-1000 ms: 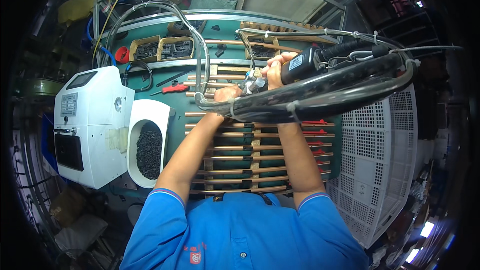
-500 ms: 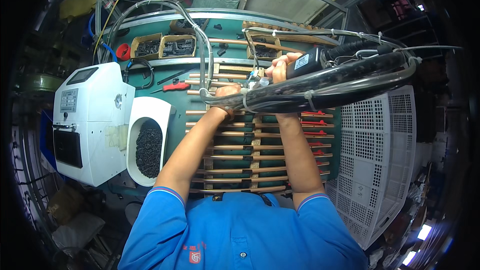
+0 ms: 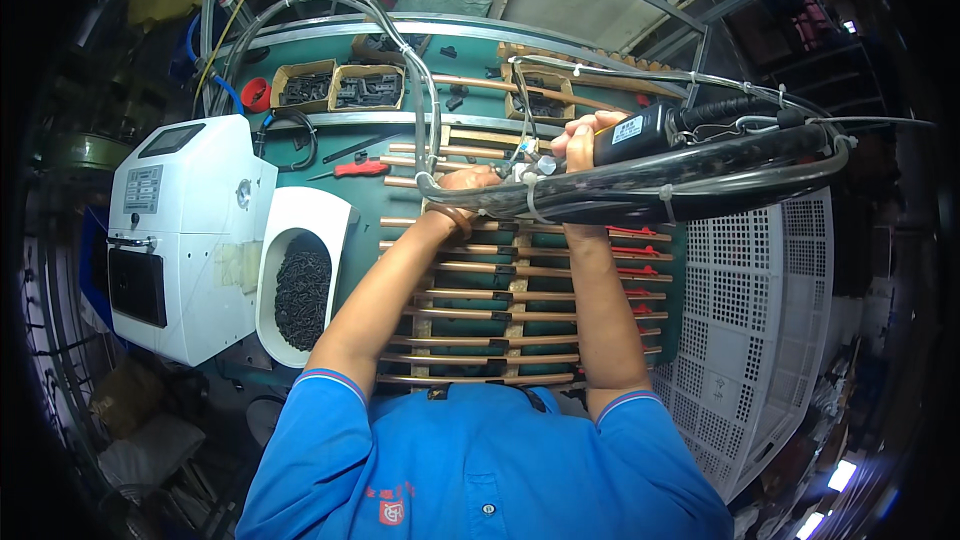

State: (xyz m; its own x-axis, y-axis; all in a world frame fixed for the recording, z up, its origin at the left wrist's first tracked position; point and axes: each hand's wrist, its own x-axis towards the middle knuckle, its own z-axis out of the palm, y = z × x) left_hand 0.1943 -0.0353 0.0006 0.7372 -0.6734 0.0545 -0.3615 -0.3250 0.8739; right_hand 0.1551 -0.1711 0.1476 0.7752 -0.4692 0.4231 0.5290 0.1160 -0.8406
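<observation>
My right hand (image 3: pixel 582 140) is wrapped around a black power screwdriver (image 3: pixel 640 132), held over the far part of a row of copper-coloured rods (image 3: pixel 545 296). Close to the tool's front end, my left hand (image 3: pixel 466 180) is closed with bent fingers over the far rods. A thick bundle of dark hoses (image 3: pixel 600 190) passes in front of both wrists and hides what the left fingers hold. The rods lie crosswise on wooden strips (image 3: pixel 517 285), with small black parts at their middles. Several red clamp-like pieces (image 3: pixel 637 252) sit at the right ends.
Left stands a white machine (image 3: pixel 190 240) beside a white bin (image 3: pixel 330 210) of small black pieces. A red-handled screwdriver (image 3: pixel 358 169) lies beyond it. Cardboard boxes (image 3: pixel 367 90) of black parts and a red cup (image 3: pixel 257 94) line the back. A white perforated crate (image 3: pixel 745 340) stands right.
The view has shifted slightly, so the bench sits a little further right. My right hand and the power screwdriver have moved slightly right. My left hand stays by the far rods.
</observation>
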